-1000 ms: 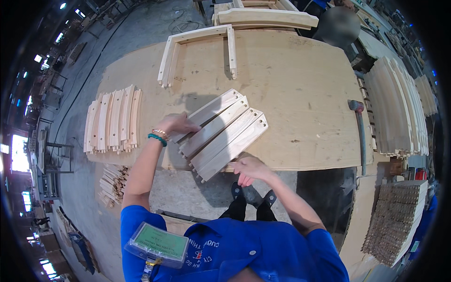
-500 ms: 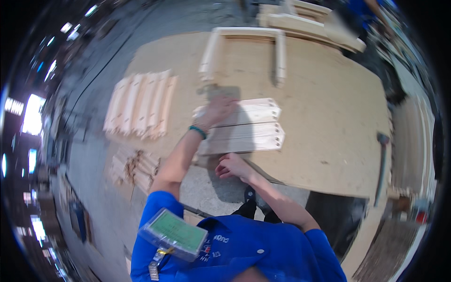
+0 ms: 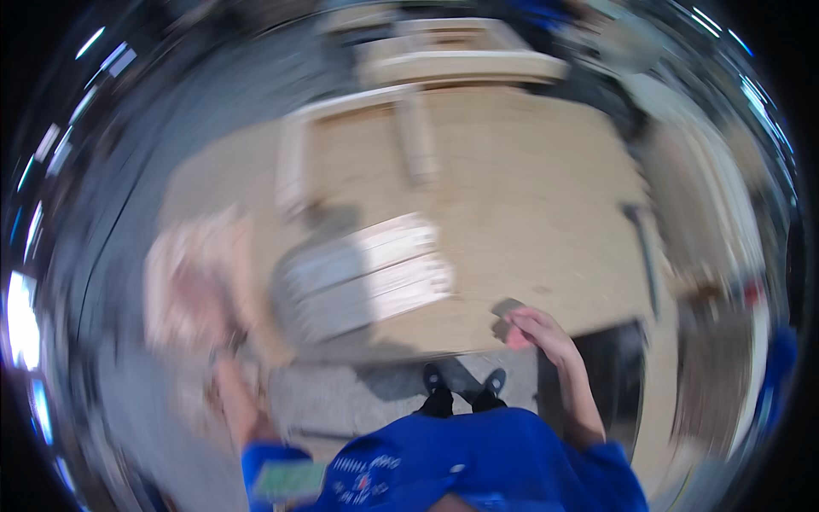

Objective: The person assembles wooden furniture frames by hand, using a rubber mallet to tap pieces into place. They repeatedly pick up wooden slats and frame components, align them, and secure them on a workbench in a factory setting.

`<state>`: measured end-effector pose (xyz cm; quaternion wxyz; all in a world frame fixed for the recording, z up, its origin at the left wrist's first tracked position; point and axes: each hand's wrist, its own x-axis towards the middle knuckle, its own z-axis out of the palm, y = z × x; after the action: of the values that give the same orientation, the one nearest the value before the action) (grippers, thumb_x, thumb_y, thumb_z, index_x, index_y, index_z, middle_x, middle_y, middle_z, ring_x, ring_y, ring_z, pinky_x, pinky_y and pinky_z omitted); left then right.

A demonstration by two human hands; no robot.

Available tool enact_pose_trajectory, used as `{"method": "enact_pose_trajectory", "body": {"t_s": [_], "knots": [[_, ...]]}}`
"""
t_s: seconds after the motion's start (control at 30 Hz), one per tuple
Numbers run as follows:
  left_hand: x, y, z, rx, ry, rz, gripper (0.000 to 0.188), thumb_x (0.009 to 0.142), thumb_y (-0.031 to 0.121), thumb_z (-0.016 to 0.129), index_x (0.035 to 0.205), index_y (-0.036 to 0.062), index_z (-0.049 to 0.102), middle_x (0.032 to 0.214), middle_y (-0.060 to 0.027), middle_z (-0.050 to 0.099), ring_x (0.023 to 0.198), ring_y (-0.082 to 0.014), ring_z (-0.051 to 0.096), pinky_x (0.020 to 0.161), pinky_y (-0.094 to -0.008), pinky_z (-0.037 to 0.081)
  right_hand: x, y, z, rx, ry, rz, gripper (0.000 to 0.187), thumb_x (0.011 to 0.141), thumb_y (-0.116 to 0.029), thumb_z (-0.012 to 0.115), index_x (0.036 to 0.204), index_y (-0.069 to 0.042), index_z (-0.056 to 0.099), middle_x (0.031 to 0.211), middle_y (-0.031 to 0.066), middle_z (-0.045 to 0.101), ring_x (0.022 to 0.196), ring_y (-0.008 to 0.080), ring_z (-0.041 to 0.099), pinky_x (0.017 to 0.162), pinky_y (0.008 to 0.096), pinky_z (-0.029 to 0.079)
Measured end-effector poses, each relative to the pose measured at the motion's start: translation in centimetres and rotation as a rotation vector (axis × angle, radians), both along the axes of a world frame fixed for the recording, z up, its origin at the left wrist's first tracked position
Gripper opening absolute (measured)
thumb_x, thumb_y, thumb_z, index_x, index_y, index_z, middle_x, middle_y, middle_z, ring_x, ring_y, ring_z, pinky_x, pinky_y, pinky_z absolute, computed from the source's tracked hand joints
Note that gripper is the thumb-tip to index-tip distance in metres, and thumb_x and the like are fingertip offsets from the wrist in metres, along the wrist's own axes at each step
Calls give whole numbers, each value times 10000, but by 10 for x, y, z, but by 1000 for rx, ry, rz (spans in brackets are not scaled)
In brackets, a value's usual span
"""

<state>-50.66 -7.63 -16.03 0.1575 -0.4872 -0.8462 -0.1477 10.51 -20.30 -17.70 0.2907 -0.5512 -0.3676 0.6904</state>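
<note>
My left hand (image 3: 200, 294) is over the stack of pale wooden slats (image 3: 164, 282) at the table's left end. Motion smears its fingers, so I cannot see whether it grips a slat. My right hand (image 3: 542, 331) hovers at the table's front edge, fingers loosely curled and slightly apart, with nothing visible in them. Between my hands, pale boards (image 3: 401, 286) with holes at their pointed right ends lie side by side, partly in my shadow. Behind them, a three-sided wooden frame (image 3: 354, 108) rests on the tabletop (image 3: 529, 196).
A hammer (image 3: 644, 256) lies along the table's right side. More wooden frames (image 3: 461, 66) stand beyond the far edge. Stacked panels (image 3: 704, 200) line the right. A dark opening (image 3: 597, 384) sits below the front edge, right of my feet.
My left hand has left the middle boards and moved left to the slat stack. The right hand has shifted right along the front edge. My view has turned, so the table appears rotated.
</note>
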Motion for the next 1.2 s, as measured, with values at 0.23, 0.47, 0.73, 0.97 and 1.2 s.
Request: {"method": "enact_pose_trajectory", "body": {"t_s": [0.23, 0.47, 0.73, 0.97, 1.2], "knots": [[212, 34, 39, 458, -36, -632, 389, 921, 197, 566, 1251, -9, 538, 1298, -195, 525, 1221, -345, 483, 1037, -455, 369, 117, -90, 13, 78, -135, -552, 195, 960, -239, 541, 1049, -77, 605, 798, 24, 640, 727, 103, 620, 659, 265, 525], [463, 16, 114, 525, -278, -1403, 352, 920, 132, 571, 1239, -11, 538, 1263, -175, 546, 1220, -346, 487, 1044, -449, 366, 193, -215, 39, 205, -307, -976, 215, 945, -209, 533, 1057, -38, 603, 854, 54, 642, 782, 120, 629, 684, 272, 531], [816, -121, 167, 320, -701, -2082, 461, 805, 34, 670, 1247, 27, 538, 1290, -134, 541, 1239, -306, 484, 1060, -395, 352, 383, -355, 111, 470, -1711, -1337, 400, 818, -164, 687, 1191, -69, 576, 1108, 141, 589, 1085, 306, 558, 906, 382, 458], [1024, -249, 161, -6, -954, -2372, 329, 826, 117, 677, 1141, 48, 613, 1157, -133, 592, 1118, -285, 556, 970, -382, 431, 539, -366, 153, 147, -2061, -1412, 785, 732, -363, 770, 1397, -149, 412, 1335, 280, 397, 1216, 417, 436, 960, 487, 411], [1083, -304, 150, -156, -1041, -2414, 273, 842, 119, 658, 1109, 66, 631, 1126, -114, 615, 1080, -270, 586, 931, -369, 460, 589, -363, 152, 107, -1986, -1252, 804, 679, -394, 773, 1382, -178, 449, 1357, 272, 389, 1163, 409, 468, 890, 515, 443]]}}
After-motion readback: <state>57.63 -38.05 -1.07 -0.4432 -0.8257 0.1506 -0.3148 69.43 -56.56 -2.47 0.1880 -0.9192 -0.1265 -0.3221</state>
